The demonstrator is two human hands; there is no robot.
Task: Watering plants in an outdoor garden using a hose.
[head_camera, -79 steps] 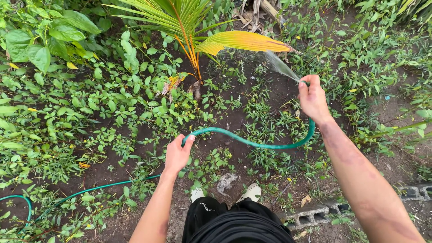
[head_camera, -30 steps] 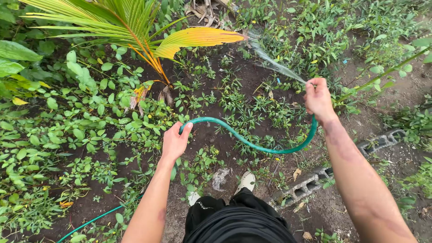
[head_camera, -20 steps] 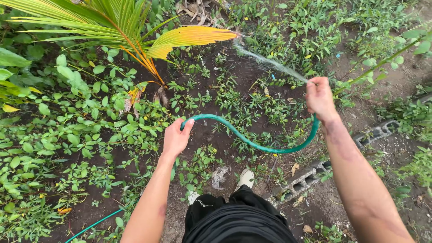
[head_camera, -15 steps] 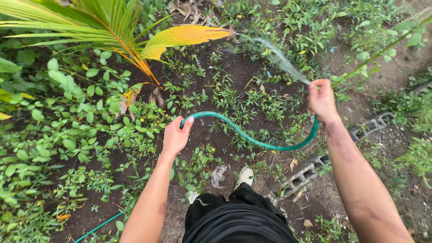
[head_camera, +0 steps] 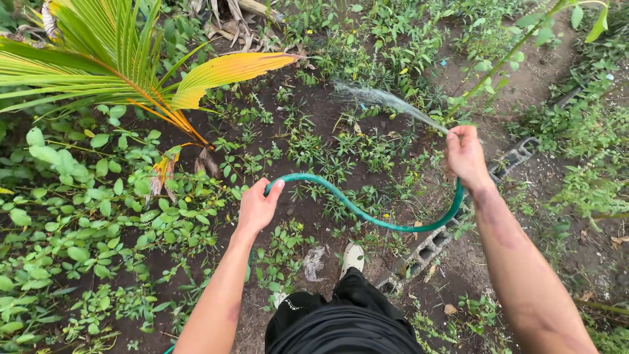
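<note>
A view from above looks down a person's two bare arms over a garden bed of dark soil and low green weeds. The right hand [head_camera: 466, 156] is closed around the end of a green garden hose [head_camera: 367, 213], and a thin spray of water [head_camera: 383, 100] fans out from it up and to the left, landing on small plants. From that hand the hose drops, curves in a loop toward the left, and rises to the left hand [head_camera: 257, 207], which grips it with fingers curled around it, well apart from the right. A young palm [head_camera: 124, 72] with green fronds and one yellowing frond stands at the upper left. Grey hollow concrete blocks [head_camera: 419, 254] edge the bed below the right forearm. A pale shoe [head_camera: 352, 257] shows between the arms, above dark clothing at the bottom edge.
</note>
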